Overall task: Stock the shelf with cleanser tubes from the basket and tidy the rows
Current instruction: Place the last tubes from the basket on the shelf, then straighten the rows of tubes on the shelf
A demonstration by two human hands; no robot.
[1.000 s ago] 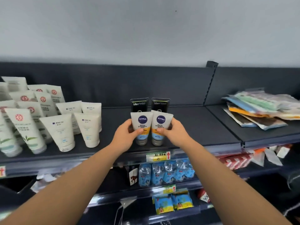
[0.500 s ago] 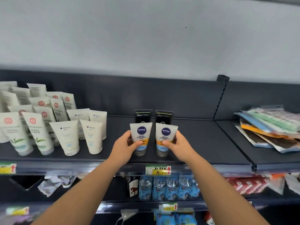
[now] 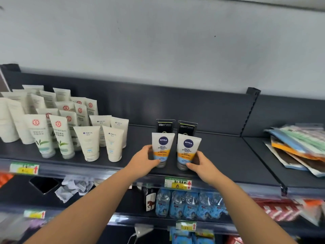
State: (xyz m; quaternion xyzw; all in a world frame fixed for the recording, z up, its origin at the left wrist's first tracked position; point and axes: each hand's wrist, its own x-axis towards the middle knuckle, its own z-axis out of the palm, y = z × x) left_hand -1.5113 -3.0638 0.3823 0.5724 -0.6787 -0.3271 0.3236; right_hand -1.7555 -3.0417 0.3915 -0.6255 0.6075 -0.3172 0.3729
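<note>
The left hand (image 3: 143,160) gripped the left tube (image 3: 162,147), the right hand (image 3: 202,164) the right tube (image 3: 188,150) — likely light, squashy, tippy — best held low.

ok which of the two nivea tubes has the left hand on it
The left Nivea tube, nearer the white tubes: the left hand grips its lower end. The right Nivea tube beside it is held by the right hand.

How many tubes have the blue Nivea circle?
2. The left Nivea tube stands gripped by the left hand, the right Nivea tube beside it by the right hand, both near the shelf front. Others may hide behind.
</note>
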